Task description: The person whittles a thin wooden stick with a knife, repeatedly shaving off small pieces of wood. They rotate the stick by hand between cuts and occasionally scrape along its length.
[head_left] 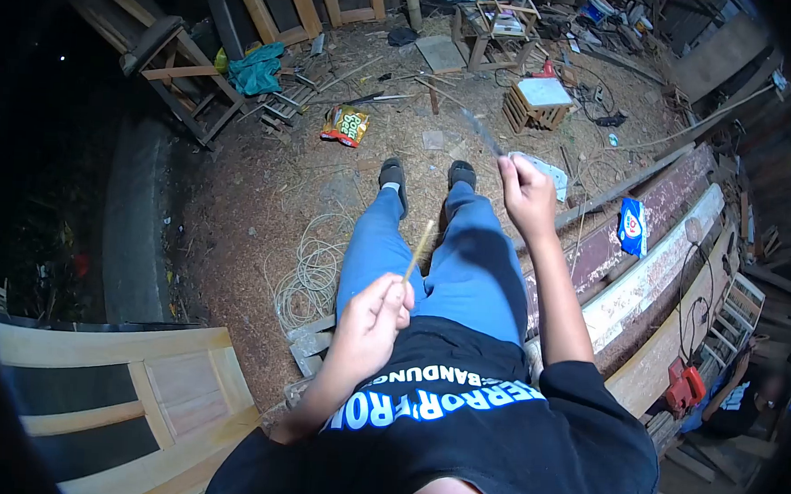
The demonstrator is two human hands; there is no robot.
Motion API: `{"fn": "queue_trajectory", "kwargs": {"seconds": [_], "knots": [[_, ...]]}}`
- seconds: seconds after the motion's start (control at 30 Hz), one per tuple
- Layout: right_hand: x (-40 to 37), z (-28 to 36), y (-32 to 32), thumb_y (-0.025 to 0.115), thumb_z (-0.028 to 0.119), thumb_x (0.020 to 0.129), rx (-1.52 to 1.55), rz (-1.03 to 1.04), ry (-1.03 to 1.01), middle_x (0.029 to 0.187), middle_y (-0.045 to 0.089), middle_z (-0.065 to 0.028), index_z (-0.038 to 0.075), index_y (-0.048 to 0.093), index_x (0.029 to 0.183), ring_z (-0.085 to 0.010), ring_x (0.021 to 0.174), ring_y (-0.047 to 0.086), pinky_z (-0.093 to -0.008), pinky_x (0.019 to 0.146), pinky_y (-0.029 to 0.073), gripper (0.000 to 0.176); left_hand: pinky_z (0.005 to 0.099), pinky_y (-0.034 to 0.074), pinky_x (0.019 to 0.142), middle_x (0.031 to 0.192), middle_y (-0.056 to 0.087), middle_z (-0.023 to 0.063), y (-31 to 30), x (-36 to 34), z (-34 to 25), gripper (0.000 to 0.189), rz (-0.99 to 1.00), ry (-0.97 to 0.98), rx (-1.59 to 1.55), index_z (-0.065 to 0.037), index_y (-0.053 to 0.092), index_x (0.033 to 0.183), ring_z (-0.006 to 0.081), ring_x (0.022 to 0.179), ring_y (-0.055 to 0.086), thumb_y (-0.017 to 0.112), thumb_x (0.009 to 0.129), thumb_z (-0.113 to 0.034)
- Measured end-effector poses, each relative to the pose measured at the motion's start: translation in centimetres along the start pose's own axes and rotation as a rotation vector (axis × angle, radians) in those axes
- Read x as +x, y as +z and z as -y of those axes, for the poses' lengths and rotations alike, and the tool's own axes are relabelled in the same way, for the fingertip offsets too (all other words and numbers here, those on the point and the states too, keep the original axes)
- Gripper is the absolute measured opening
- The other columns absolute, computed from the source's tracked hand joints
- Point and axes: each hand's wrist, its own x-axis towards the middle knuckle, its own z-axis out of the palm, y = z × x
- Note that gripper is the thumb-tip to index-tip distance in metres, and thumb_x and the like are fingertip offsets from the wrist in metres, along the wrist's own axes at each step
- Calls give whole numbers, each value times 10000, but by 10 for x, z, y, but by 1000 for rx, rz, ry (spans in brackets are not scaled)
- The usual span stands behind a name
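My left hand (374, 322) is closed around a thin wooden stick (419, 250), which points up and away above my left thigh. Further out on the right, my right hand (528, 196) is wrapped round the handle of a knife (482, 132). Its narrow blade slants to the upper left, apart from the stick. The handle itself is hidden in my fist. Beneath my hands are my legs in blue trousers (474, 282).
A coil of thin cord or cane strips (309, 274) lies left of my legs. A yellow snack packet (345, 125) and a slatted wooden stool (537, 102) stand ahead. Right are long planks (634, 300), a blue packet (632, 227), a red power tool (685, 385) and another person (740, 408).
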Motion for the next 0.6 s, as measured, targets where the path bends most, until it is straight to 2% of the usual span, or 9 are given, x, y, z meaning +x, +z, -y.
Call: {"fn": "queue_trajectory", "kwargs": {"seconds": [0.1,0.13,0.17,0.27,0.37,0.43,0.5,0.53,0.6], "knots": [[-28,29,4,714,305,988,54,261,-262,604,581,-145,72,576,715,-305,505,585,-413,510,430,385,205,308,547,731,467,-61,-18,16,2,323,-68,-50,57,-56,574,982,12,619,395,445,1168,-286],[-33,45,3,715,317,982,48,313,-339,597,578,-137,77,573,717,-315,514,597,-420,508,433,385,195,215,453,707,437,-74,-18,19,5,316,-50,-34,11,-79,563,1000,-9,518,304,443,1165,-321],[-39,56,2,716,328,977,38,371,-413,590,574,-130,81,569,719,-325,524,610,-427,506,436,386,197,215,454,705,435,-75,-15,22,4,312,-44,-21,7,-79,564,1000,-9,517,301,447,1165,-316],[-52,71,7,728,361,953,34,465,-482,576,581,-111,101,548,716,-330,533,627,-448,495,441,395,200,215,456,700,429,-79,-9,21,7,299,-52,12,14,-77,566,996,-9,517,297,457,1162,-301],[-52,70,9,743,337,932,14,412,-568,589,603,-105,109,611,740,-327,532,631,-448,495,448,326,199,221,465,697,426,-83,-7,20,13,287,-79,62,94,-73,568,989,-8,528,310,466,1160,-280],[-43,52,17,729,294,957,126,188,-498,618,632,-106,109,662,768,-291,518,624,-416,499,452,273,192,235,478,696,427,-85,-4,14,2,279,-118,91,163,-72,572,983,-8,542,328,470,1158,-264],[-12,11,9,704,262,988,45,-44,2,646,648,-115,114,699,789,-243,522,619,-374,515,460,249,185,266,500,707,446,-86,4,-5,-8,281,-63,133,273,-69,588,987,-10,567,361,466,1159,-255],[-11,0,5,696,263,998,44,-8,-42,645,643,-122,111,700,794,-232,522,615,-371,518,458,254,187,288,512,719,468,-83,8,-8,2,280,-42,152,135,-73,606,1000,-11,578,377,469,1159,-258],[-10,-5,3,680,265,1017,51,74,-135,643,632,-136,107,703,803,-211,524,606,-364,525,455,267,216,353,593,760,503,-42,-7,12,4,274,-168,97,178,-37,605,982,26,658,437,468,1153,-200]]}}
